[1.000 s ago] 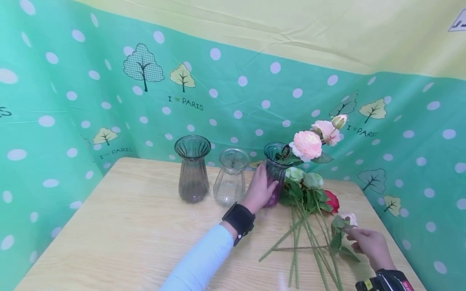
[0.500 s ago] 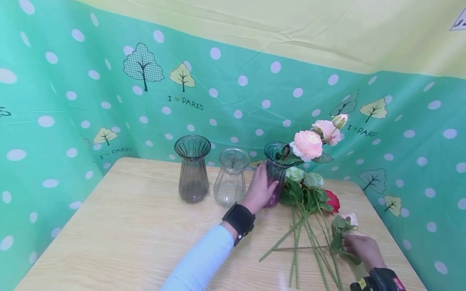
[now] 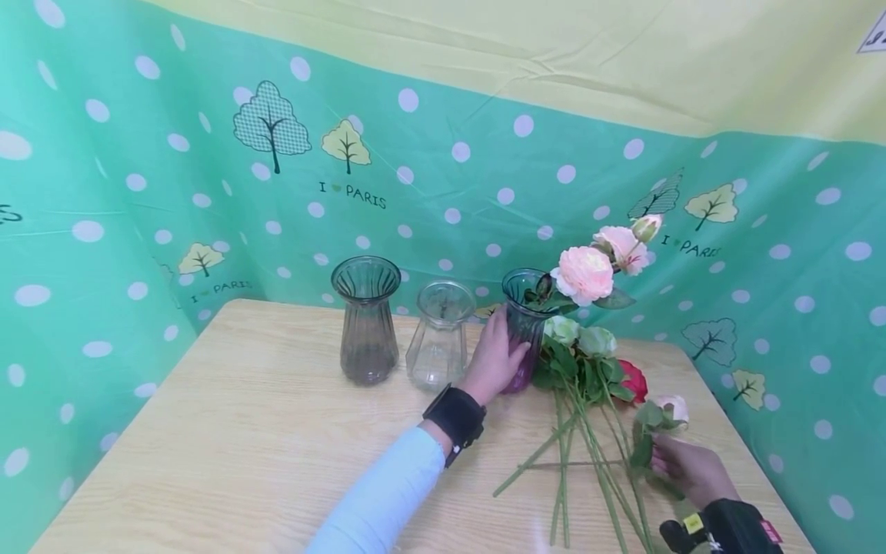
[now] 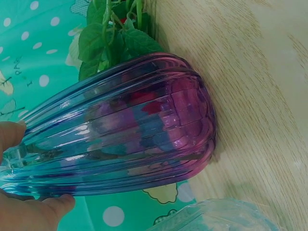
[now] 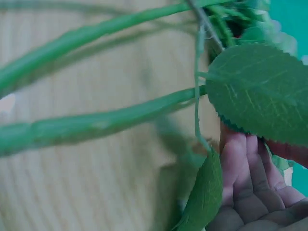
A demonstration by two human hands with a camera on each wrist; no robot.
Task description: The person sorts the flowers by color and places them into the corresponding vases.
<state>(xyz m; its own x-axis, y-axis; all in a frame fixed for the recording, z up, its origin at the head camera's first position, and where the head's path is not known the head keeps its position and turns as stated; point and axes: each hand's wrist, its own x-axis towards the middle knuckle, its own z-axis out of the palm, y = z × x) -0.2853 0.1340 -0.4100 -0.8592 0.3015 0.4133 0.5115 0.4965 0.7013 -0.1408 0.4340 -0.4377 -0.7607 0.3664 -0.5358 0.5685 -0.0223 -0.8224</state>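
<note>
My left hand [image 3: 493,360] grips the ribbed glass vase [image 3: 531,332], teal above and purple at its base, around the narrow part. The left wrist view has the vase standing on the table, thumb and fingers on either side. From its mouth a pink peony stem [image 3: 584,275] leans right, with two blooms and a bud. At the right, my right hand [image 3: 694,469] pinches a pale pink rose [image 3: 673,409] by its stem just below the bloom. A large leaf [image 5: 262,91] hides the fingertips in the right wrist view.
A grey glass vase [image 3: 368,338] and a clear one [image 3: 436,354] stand left of the held vase. Between my hands lie a red rose [image 3: 633,382] and pale green blooms [image 3: 597,342], their long stems [image 3: 595,462] crossing toward the table's front. A polka-dot curtain [image 3: 450,208] hangs behind.
My right hand has closed its fingers at the rose's stem, and the rose has shifted slightly up and away. My left hand and the vase have stayed still.
</note>
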